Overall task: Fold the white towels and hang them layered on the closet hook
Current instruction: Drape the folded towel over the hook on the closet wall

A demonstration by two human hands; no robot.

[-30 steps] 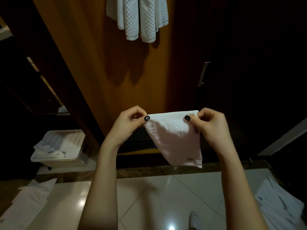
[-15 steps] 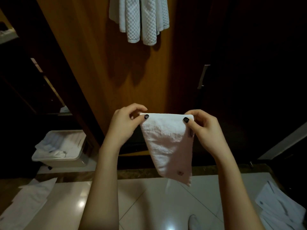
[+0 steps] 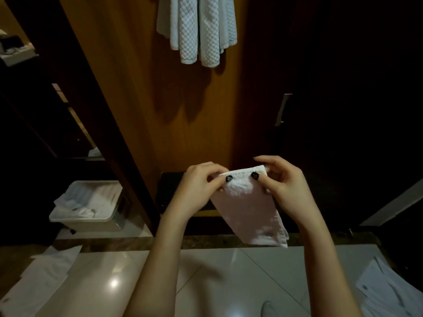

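Both hands pinch the top edge of a small white towel [image 3: 249,209]: left hand [image 3: 201,186] and right hand [image 3: 283,181] close together, fingers clamped on it. It hangs down.

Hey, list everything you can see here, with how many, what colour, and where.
small towel: one, white, held before the closet
hanging towels: count unclear, white quilted, top centre
wooden panel: one, orange-brown, behind them
bin: one, white, floor left, holds white linens
flat sheets: two patches, white, floor far left and far right
door handle: one, silver, right of panel
left hand: one, pinches small towel's top edge
right hand: one, pinches same edge
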